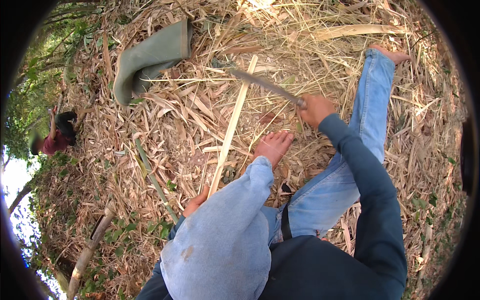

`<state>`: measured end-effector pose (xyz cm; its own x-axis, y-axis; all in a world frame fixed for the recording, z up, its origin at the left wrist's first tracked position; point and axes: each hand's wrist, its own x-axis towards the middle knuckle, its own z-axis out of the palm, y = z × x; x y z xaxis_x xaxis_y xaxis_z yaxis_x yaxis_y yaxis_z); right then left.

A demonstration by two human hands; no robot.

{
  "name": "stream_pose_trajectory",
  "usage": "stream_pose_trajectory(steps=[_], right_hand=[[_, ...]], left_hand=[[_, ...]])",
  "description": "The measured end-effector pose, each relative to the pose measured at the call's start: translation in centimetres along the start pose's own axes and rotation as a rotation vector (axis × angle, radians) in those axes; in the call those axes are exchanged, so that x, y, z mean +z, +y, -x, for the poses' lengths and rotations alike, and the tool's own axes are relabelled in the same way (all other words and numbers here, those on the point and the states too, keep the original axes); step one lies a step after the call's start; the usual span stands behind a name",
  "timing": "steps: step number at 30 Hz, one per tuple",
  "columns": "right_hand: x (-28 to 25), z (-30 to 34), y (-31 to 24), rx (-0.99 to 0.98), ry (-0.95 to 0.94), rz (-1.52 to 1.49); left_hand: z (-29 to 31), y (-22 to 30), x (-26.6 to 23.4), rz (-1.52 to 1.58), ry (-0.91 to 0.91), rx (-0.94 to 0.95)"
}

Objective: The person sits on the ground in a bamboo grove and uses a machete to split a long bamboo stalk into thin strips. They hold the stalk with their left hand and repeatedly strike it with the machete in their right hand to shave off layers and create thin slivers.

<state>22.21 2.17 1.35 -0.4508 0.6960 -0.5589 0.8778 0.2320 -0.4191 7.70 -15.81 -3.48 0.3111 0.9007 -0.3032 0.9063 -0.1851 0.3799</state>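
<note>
My right hand (318, 110) is closed round the handle of a long-bladed knife (270, 86). Its blade slants up and left, the far end over the upper part of a pale split bamboo strip (232, 127). That strip runs from the litter-covered ground down beside my bent left knee. At its lower end my left hand (195, 201) grips it, mostly hidden behind the knee, with only a few fingers showing. My bare left foot (273, 148) rests just right of the strip.
Green rubber boots (152, 52) lie at the upper left. A green bamboo stalk (154, 177) lies left of my knee, a thicker pole (90, 250) at lower left. Another person (56, 135) in a dark red top is at far left. Dry shavings (300, 55) cover the ground.
</note>
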Motion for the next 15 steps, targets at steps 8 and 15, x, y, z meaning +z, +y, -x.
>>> stream_pose_trajectory(steps=[8, 15], right_hand=[[2.0, 8.1, -4.2, -0.271, -0.164, 0.035], [1.3, 7.0, -3.0, -0.261, -0.205, 0.104]], left_hand=[[-0.5, -0.5, -1.0, -0.004, -0.324, -0.121], [-2.3, 0.2, -1.8, 0.247, -0.527, -0.26]])
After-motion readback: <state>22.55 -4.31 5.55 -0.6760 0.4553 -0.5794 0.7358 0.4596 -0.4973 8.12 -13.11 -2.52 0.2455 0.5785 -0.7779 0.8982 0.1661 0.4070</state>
